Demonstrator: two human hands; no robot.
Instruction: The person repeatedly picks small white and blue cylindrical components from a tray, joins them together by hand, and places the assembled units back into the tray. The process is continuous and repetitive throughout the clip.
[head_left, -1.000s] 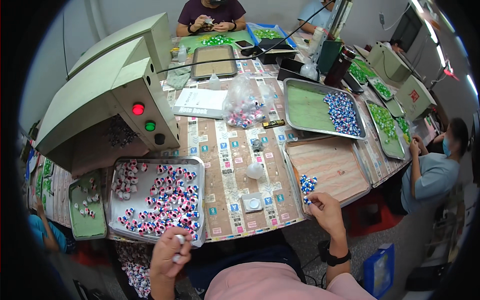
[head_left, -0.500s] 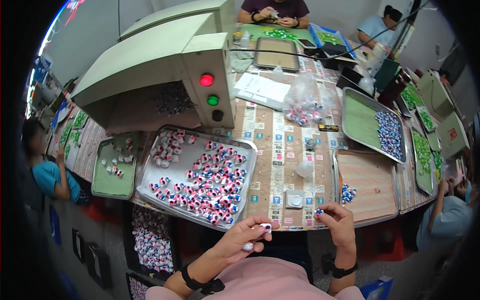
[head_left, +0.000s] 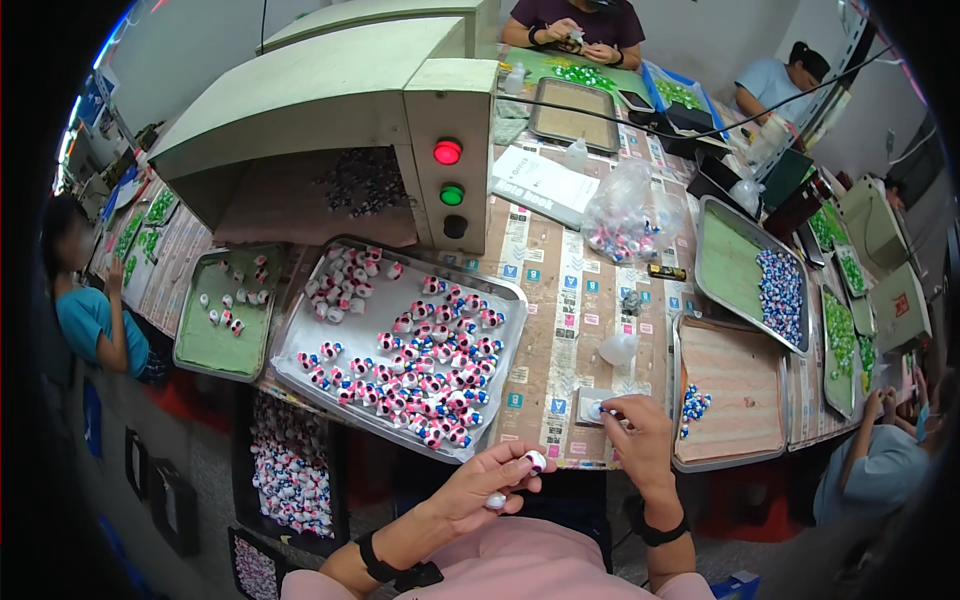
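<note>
My left hand [head_left: 490, 488] is closed, palm up, around a small white figure head [head_left: 536, 461] with a dark face patch, pinched at the fingertips. A second white piece [head_left: 495, 500] sits lower among the same fingers. My right hand [head_left: 640, 440] is pinched at a round white dish [head_left: 592, 411] on a small grey block near the table's front edge. The small blue-and-white piece it holds is mostly hidden by the fingers. On the left, a metal tray [head_left: 400, 442] lined with white carries many pink, white and blue figures [head_left: 430, 375].
An orange-lined tray [head_left: 735, 400] with small blue-and-white pieces lies to the right, below a green-lined tray [head_left: 725, 240]. A squeeze bottle [head_left: 618, 348] stands beyond the dish. A beige machine [head_left: 440, 200] with lit buttons rises at back left. Co-workers sit around the table.
My right hand has moved left and down onto the white dish with its small piece. The left hand keeps its white pieces. The whole view has shifted slightly.
</note>
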